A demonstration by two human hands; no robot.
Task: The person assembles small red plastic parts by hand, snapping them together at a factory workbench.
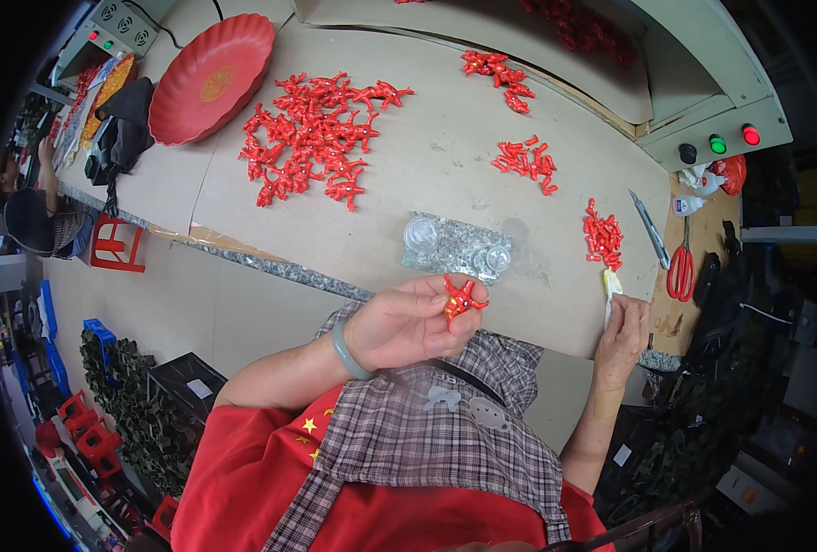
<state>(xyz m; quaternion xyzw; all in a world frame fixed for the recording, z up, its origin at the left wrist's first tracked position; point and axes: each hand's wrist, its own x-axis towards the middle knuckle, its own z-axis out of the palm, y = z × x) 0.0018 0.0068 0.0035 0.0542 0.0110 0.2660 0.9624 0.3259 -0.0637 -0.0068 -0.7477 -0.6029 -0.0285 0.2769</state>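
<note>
My left hand [415, 317], a pale bangle on its wrist, pinches a small red plastic figure [462, 300] with gold and dark details. The figure is raised over the table's near edge, just in front of a glittery clear slab [457, 248] bearing two small round clear dishes. At the right, my right hand [625, 329] grips a slim white thing with a yellowish end [611, 283]; its kind is not clear. That end touches or almost touches a pile of tiny red pieces [603, 234]. Another loose group of small red pieces [526, 162] lies farther back.
Many similar red figures [307, 138] are heaped left of centre, beside a large red scalloped dish [213, 81]. A few more figures [500, 75] lie at the back. Tweezers [650, 230], red-handled scissors [682, 270] and a small white bottle [687, 205] are at the right. Someone sits far left.
</note>
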